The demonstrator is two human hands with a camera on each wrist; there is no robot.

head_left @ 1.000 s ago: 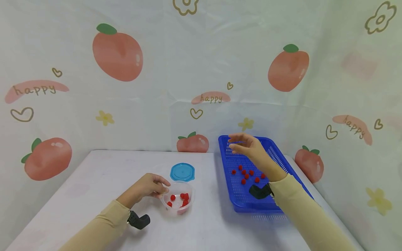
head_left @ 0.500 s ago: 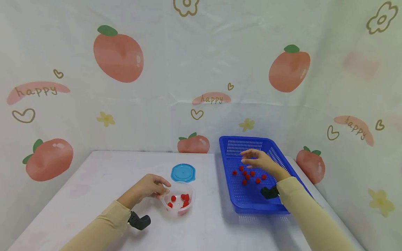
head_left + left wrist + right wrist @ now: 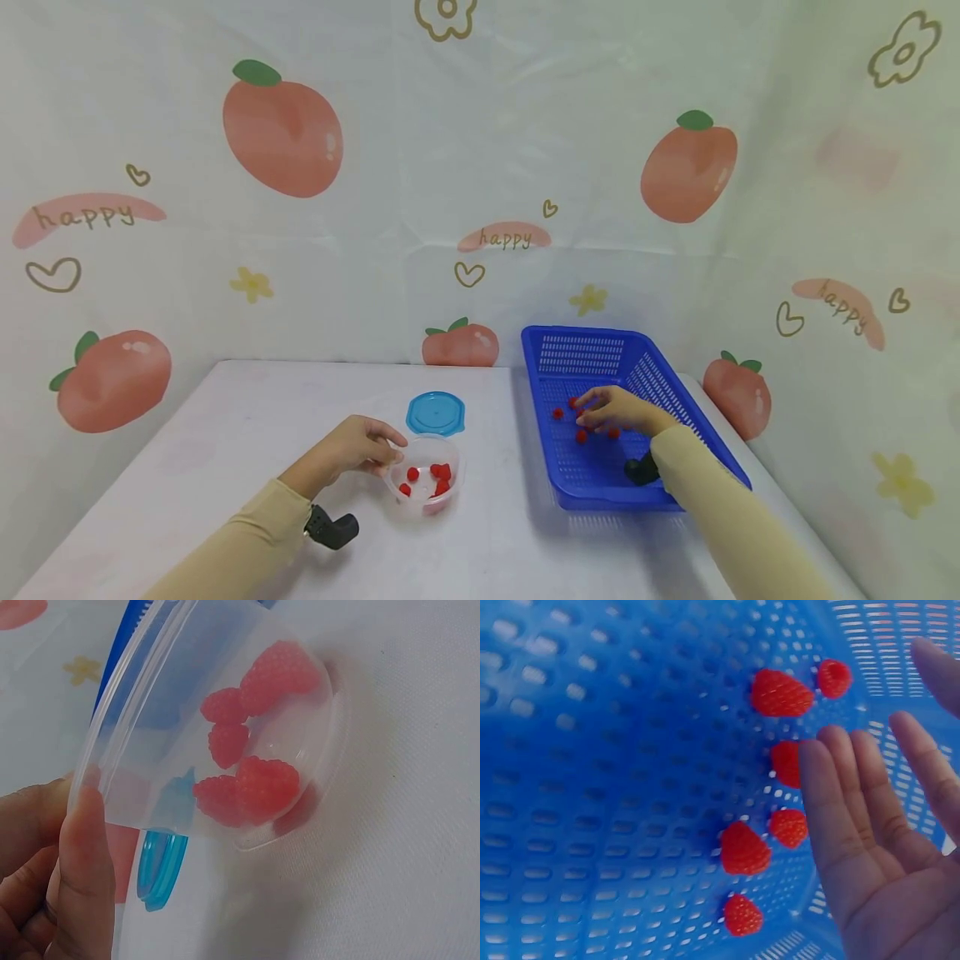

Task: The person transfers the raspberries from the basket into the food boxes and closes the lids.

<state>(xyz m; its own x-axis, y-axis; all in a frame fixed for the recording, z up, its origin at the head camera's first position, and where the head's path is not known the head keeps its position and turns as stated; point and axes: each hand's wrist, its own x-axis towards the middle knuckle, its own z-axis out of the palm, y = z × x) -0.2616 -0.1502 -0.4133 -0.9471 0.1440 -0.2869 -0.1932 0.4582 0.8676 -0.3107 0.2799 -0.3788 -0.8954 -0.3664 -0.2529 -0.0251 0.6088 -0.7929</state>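
Note:
My left hand (image 3: 356,446) pinches the rim of a clear plastic container (image 3: 422,450) between thumb and fingers. Inside it lie several red raspberries (image 3: 268,789), seen through the wall in the left wrist view. On the right, my right hand (image 3: 621,410) hangs low inside a blue perforated basket (image 3: 615,500), over more raspberries (image 3: 744,849) spread on its floor. In the right wrist view its fingers are extended and apart from the thumb, with nothing held between them. One berry is partly covered by a fingertip; whether they touch, I cannot tell.
A blue lid (image 3: 437,414) lies on the white-covered table (image 3: 495,542) just behind the container. The basket has raised slotted walls. A fruit-printed cloth (image 3: 375,250) hangs behind the table.
My right hand has come down from above the basket's far part toward the raspberries on its floor. The left hand and the container have stayed put.

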